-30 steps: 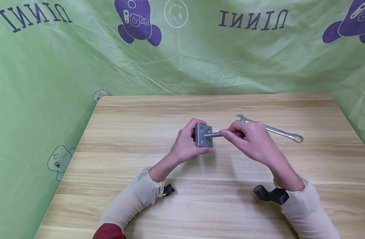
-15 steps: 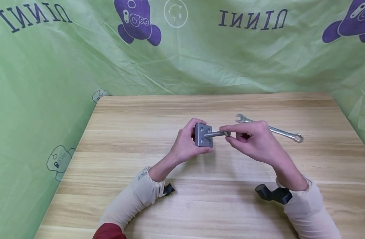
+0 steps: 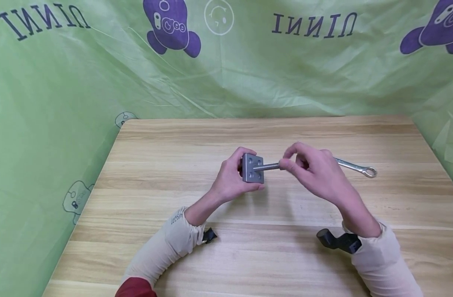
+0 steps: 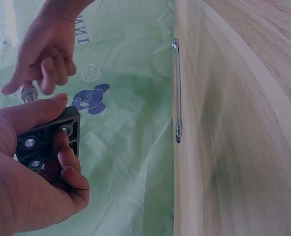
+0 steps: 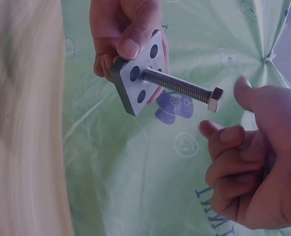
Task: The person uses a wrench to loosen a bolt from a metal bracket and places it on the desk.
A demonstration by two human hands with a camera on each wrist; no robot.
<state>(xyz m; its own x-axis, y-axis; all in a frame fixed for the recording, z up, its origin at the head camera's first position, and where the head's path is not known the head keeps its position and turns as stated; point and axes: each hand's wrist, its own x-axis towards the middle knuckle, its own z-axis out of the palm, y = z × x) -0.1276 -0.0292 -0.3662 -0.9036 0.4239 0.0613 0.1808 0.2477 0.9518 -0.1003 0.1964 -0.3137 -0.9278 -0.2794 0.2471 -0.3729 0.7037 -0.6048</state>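
My left hand [image 3: 230, 179] grips a grey square plate [image 3: 247, 168] with round holes near its corners. The left wrist view shows the dark ribbed back of this plate [image 4: 72, 118], fingers bent across it. A long hex bolt [image 5: 177, 87] stands out from the plate's middle, its threads exposed, the head pointing toward my right hand [image 3: 319, 177]. In the right wrist view, thumb and index finger of the right hand [image 5: 253, 162] are spread apart on either side of the bolt head [image 5: 215, 100], with a gap showing around it; the other fingers are loosely bent.
A combination wrench [image 3: 356, 166] lies on the wooden table [image 3: 167, 165] behind the right hand, which covers its open end in the head view. Green printed cloth [image 3: 248, 82] hangs behind and beside the table. Black camera mounts [image 3: 337, 241] sit at both wrists.
The right thumb and index finger have come off the bolt and spread, the index lifting and the hand shifting slightly right. More of the bolt shows. The left hand and plate have stayed still.
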